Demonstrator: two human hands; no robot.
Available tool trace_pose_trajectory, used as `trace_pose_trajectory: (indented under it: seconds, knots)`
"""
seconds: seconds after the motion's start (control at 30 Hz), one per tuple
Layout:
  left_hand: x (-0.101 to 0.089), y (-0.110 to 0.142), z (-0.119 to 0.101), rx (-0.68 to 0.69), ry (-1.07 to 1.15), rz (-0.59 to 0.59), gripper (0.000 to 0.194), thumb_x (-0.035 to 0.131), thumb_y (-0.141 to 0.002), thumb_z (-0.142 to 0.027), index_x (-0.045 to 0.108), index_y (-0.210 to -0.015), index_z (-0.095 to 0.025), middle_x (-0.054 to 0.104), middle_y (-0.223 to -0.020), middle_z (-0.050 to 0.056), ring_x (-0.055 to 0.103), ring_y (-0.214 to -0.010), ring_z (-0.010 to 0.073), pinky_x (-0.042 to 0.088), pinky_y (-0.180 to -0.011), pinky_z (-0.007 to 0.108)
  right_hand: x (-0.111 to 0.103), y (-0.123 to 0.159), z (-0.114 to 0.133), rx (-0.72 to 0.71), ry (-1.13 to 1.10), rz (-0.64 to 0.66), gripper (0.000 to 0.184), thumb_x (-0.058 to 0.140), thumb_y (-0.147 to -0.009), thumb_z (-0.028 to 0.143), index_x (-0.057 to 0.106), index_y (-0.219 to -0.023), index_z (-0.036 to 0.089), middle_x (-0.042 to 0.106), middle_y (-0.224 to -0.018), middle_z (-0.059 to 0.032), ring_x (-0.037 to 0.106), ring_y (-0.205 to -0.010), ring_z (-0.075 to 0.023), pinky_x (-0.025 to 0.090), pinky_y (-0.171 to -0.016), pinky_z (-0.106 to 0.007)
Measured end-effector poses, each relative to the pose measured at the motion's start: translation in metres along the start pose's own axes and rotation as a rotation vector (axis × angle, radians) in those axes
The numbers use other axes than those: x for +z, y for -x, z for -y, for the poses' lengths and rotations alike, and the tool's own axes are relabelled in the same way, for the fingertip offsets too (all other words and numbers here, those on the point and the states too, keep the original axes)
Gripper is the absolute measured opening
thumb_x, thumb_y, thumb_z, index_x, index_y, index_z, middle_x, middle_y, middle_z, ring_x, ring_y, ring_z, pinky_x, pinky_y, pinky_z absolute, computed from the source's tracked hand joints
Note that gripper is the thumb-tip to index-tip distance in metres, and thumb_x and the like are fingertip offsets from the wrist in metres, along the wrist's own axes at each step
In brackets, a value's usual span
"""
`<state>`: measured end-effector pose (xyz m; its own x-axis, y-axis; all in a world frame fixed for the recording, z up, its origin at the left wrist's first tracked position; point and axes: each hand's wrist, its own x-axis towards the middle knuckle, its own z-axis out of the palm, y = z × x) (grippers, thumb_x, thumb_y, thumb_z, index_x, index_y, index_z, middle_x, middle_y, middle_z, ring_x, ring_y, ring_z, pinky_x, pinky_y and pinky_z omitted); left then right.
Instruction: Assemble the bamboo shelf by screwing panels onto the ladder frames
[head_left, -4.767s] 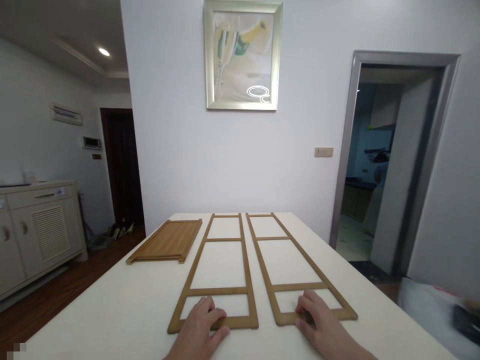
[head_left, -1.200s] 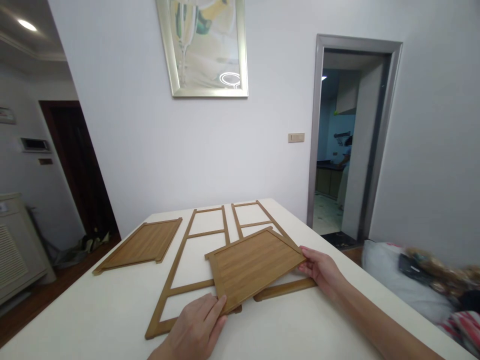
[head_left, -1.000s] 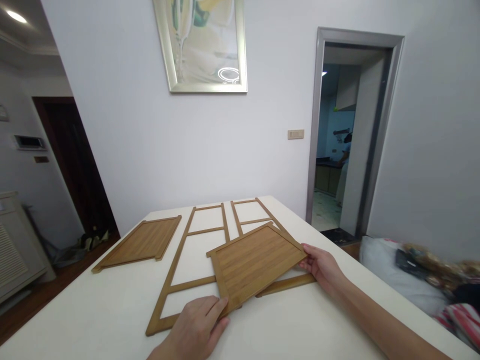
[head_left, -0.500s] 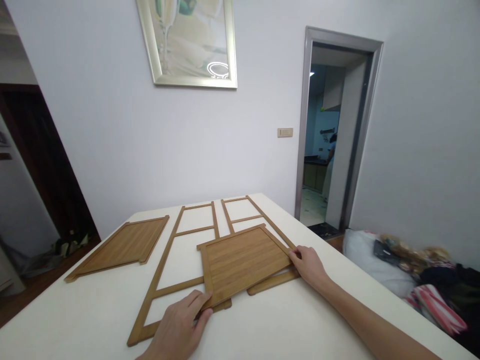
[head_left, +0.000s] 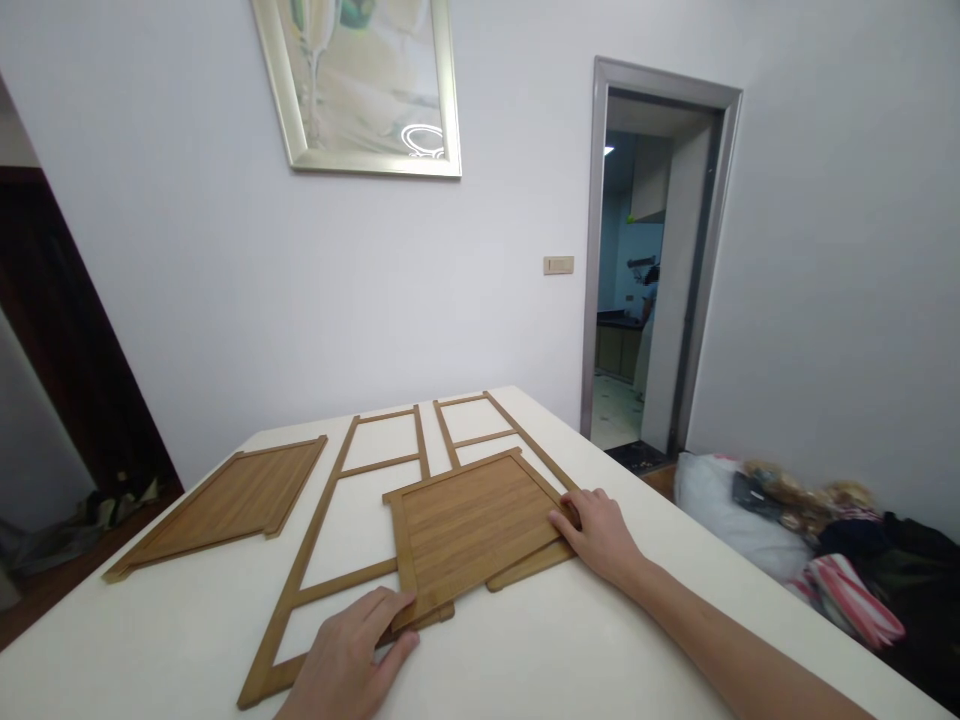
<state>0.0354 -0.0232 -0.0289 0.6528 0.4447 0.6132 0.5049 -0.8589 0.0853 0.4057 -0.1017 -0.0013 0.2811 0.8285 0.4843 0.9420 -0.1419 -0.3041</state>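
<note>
A wooden panel (head_left: 480,525) with raised border strips rests at a slant over two ladder-like wooden frames. My left hand (head_left: 352,640) grips its near left corner, fingertips on top and thumb at the near edge. At the right corner, my right hand (head_left: 604,535) is closed on the panel, its thumb lying over the edge. The left wooden frame (head_left: 316,540) lies flat, partly hidden by the panel and my left hand. Beside it, the right wooden frame (head_left: 532,443) runs under the panel, its near end showing below.
A second wooden panel (head_left: 225,495) lies on the left side of the white table (head_left: 465,680). Behind the table stands a wall with a framed picture (head_left: 375,165) and a switch plate (head_left: 559,265). A doorway is at right, with a person partly visible beyond; bags and cloth (head_left: 847,590) are heaped nearby.
The view has turned slightly right. My right thumb has come over the panel's edge at the right corner. My left hand keeps its place at the near left corner.
</note>
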Motion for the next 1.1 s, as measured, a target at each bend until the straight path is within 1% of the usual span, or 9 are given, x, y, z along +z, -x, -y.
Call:
trace_pose_trajectory:
  seconds: [0.13, 0.23, 0.3, 0.4, 0.53, 0.7, 0.77, 0.93, 1.1]
  knots:
    - [0.000, -0.001, 0.000, 0.035, 0.020, -0.064, 0.022, 0.056, -0.086, -0.033, 0.063, -0.106, -0.025, 0.072, -0.090, 0.003, 0.070, -0.079, 0.0171, 0.058, -0.071, 0.025, -0.004, 0.002, 0.003, -0.023, -0.021, 0.027, 0.039, 0.049, -0.086, 0.055, 0.063, -0.097, 0.020, 0.066, -0.095, -0.0088, 0.051, -0.092, -0.0267, 0.035, -0.080, -0.039]
    - [0.000, -0.001, 0.001, 0.043, 0.026, -0.165, 0.023, 0.054, -0.089, -0.034, 0.063, -0.107, -0.023, 0.072, -0.093, 0.005, 0.070, -0.083, 0.0183, 0.058, -0.075, 0.026, -0.005, 0.002, 0.003, -0.032, -0.069, 0.023, 0.042, 0.049, -0.085, 0.058, 0.063, -0.101, 0.020, 0.064, -0.097, -0.0089, 0.050, -0.094, -0.0266, 0.037, -0.082, -0.040]
    - [-0.001, -0.002, 0.001, 0.011, 0.032, -0.215, 0.024, 0.053, -0.090, -0.033, 0.062, -0.109, -0.022, 0.071, -0.097, 0.006, 0.069, -0.087, 0.0189, 0.057, -0.078, 0.027, -0.007, 0.002, 0.004, -0.047, -0.131, 0.000, 0.041, 0.050, -0.085, 0.057, 0.062, -0.102, 0.021, 0.062, -0.097, -0.0086, 0.050, -0.094, -0.0258, 0.038, -0.084, -0.041]
    - [-0.007, -0.005, 0.000, -0.065, 0.053, -0.244, 0.025, 0.050, -0.091, -0.033, 0.060, -0.111, -0.022, 0.069, -0.103, 0.007, 0.067, -0.092, 0.0190, 0.057, -0.079, 0.028, -0.009, 0.002, 0.005, -0.080, -0.260, -0.039, 0.037, 0.052, -0.086, 0.052, 0.060, -0.105, 0.021, 0.060, -0.101, -0.0080, 0.051, -0.099, -0.0245, 0.040, -0.089, -0.041]
    - [-0.018, -0.011, -0.001, -0.176, 0.076, -0.270, 0.027, 0.046, -0.092, -0.034, 0.059, -0.113, -0.023, 0.066, -0.105, 0.006, 0.065, -0.094, 0.0192, 0.058, -0.075, 0.028, -0.012, 0.003, 0.011, -0.098, -0.424, -0.144, 0.038, 0.054, -0.086, 0.046, 0.053, -0.115, 0.021, 0.057, -0.110, -0.0083, 0.052, -0.105, -0.0239, 0.043, -0.093, -0.041]
    - [-0.033, -0.017, 0.007, -0.220, 0.090, -0.296, 0.026, 0.043, -0.093, -0.036, 0.059, -0.109, -0.023, 0.065, -0.105, 0.006, 0.062, -0.099, 0.0206, 0.054, -0.086, 0.034, -0.016, 0.002, 0.023, -0.048, -0.596, -0.272, 0.046, 0.058, -0.084, 0.043, 0.044, -0.122, 0.022, 0.052, -0.114, -0.0097, 0.054, -0.104, -0.0233, 0.049, -0.089, -0.041]
    - [-0.039, -0.021, 0.010, -0.254, 0.106, -0.305, 0.026, 0.042, -0.093, -0.037, 0.059, -0.107, -0.023, 0.066, -0.104, 0.005, 0.063, -0.097, 0.0204, 0.053, -0.084, 0.034, -0.015, 0.001, 0.025, -0.012, -0.661, -0.316, 0.048, 0.058, -0.084, 0.043, 0.041, -0.124, 0.022, 0.048, -0.120, -0.0112, 0.055, -0.101, -0.0224, 0.052, -0.085, -0.040]
    - [-0.062, -0.032, 0.004, -0.421, 0.183, -0.349, 0.030, 0.042, -0.092, -0.043, 0.061, -0.102, -0.024, 0.071, -0.088, 0.002, 0.068, -0.084, 0.0197, 0.054, -0.073, 0.031, -0.009, 0.000, 0.022, 0.055, -0.707, -0.354, 0.048, 0.058, -0.084, 0.044, 0.041, -0.123, 0.021, 0.047, -0.118, -0.0114, 0.056, -0.095, -0.0216, 0.054, -0.080, -0.041]
    - [-0.086, -0.039, 0.004, -0.663, 0.287, -0.385, 0.033, 0.048, -0.088, -0.051, 0.063, -0.100, -0.024, 0.074, -0.078, 0.000, 0.070, -0.084, 0.0225, 0.054, -0.072, 0.032, -0.007, 0.003, 0.024, 0.054, -0.703, -0.315, 0.044, 0.057, -0.084, 0.045, 0.044, -0.120, 0.023, 0.047, -0.115, -0.0098, 0.057, -0.092, -0.0208, 0.054, -0.080, -0.041]
